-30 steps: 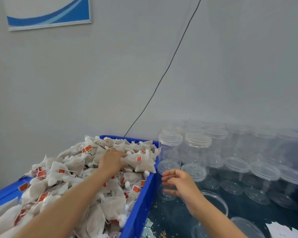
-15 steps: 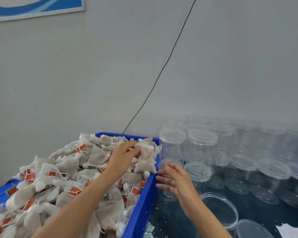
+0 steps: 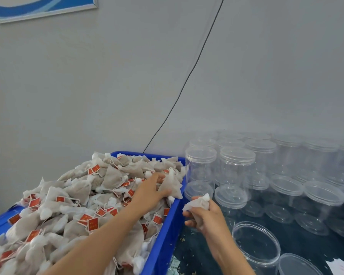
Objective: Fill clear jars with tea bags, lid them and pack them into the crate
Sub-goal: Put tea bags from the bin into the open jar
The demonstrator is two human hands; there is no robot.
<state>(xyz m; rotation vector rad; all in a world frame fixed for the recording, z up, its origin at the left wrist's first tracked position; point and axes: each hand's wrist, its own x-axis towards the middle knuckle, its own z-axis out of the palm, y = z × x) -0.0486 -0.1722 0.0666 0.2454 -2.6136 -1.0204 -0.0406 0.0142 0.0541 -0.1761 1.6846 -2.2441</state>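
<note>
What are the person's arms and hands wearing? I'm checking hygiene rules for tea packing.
Nothing shows: the left hand and right hand are bare, with no gloves, rings or watch in view. Both forearms are uncovered to the frame edge, with no sleeves visible.

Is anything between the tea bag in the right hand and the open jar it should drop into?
Nothing visible. The right hand grips a tea bag just beside the blue bin. The open jar lies close by, nearer the camera, its mouth uncovered; the lidded jars stand farther back.
</note>
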